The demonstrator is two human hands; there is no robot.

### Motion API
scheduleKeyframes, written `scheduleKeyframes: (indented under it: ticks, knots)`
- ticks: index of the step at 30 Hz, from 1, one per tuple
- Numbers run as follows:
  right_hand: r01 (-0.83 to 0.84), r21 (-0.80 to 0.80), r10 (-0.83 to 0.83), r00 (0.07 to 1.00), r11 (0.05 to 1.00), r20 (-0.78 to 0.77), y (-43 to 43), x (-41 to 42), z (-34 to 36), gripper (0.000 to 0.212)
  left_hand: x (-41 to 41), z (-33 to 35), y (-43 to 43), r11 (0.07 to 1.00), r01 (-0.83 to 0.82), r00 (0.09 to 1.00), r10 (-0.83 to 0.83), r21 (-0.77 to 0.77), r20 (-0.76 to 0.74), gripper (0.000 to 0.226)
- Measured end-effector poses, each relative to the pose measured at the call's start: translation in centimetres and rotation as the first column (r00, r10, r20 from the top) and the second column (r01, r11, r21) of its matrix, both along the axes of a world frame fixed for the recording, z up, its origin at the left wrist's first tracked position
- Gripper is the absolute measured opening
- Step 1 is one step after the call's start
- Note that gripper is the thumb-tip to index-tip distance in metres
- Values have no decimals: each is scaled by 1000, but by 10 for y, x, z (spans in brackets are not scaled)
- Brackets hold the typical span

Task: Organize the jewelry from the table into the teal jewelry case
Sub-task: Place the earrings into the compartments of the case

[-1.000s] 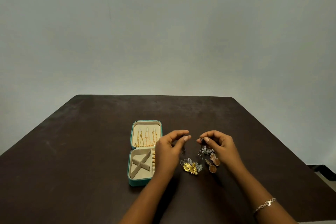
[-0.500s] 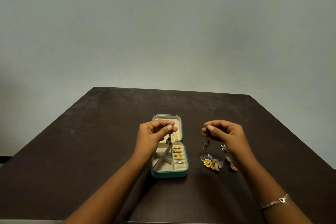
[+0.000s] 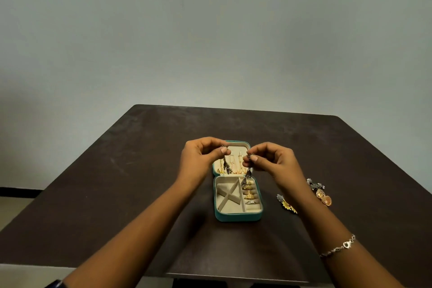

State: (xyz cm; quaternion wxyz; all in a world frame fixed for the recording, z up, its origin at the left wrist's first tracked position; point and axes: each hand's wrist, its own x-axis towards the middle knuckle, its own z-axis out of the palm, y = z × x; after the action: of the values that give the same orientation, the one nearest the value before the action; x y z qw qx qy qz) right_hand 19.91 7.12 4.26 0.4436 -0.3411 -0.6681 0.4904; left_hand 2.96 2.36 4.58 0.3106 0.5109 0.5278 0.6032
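The teal jewelry case (image 3: 237, 216) lies open at the table's middle, lid flat behind the tray. Gold chains hang in the lid, and several gold rings (image 3: 249, 194) fill the tray's right column. My left hand (image 3: 201, 159) pinches a dark dangling earring (image 3: 225, 166) above the lid. My right hand (image 3: 271, 162) pinches a matching dark earring (image 3: 247, 173) that hangs over the tray's far edge. Loose jewelry stays on the table to the right: a yellow flower piece (image 3: 288, 206), silver pieces (image 3: 315, 184) and copper-coloured earrings (image 3: 325, 197).
The dark brown table (image 3: 117, 182) ends near me at a front edge and at the back against a plain grey wall. A silver bracelet (image 3: 339, 246) is on my right wrist. The tray's left side has an X-shaped divider (image 3: 228, 195).
Both hands, each holding one dark earring, have come together from over the loose pile to above the open case. My view has swung left, putting the case in the middle.
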Motion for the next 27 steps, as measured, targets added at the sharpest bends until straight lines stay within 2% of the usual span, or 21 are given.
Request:
scheduleKeyframes:
  ticks: [7, 14, 23, 27]
  knots:
    - [9, -22, -7, 997, 1000, 74, 1, -8, -15, 11, -10, -13, -6, 999, -33, 999, 33, -28, -16, 10]
    - [10, -42, -6, 996, 999, 86, -1, -11, -24, 14, -12, -15, -3, 998, -61, 994, 59, -23, -88, 11]
    - [20, -17, -18, 990, 1000, 140, 3, -17, -26, 13, -12, -17, -3, 997, -76, 994, 74, -21, -81, 11]
    - [39, 44, -49, 972, 998, 229, 5, -17, -29, 16, -11, -18, -2, 997, -67, 994, 64, -31, -90, 10]
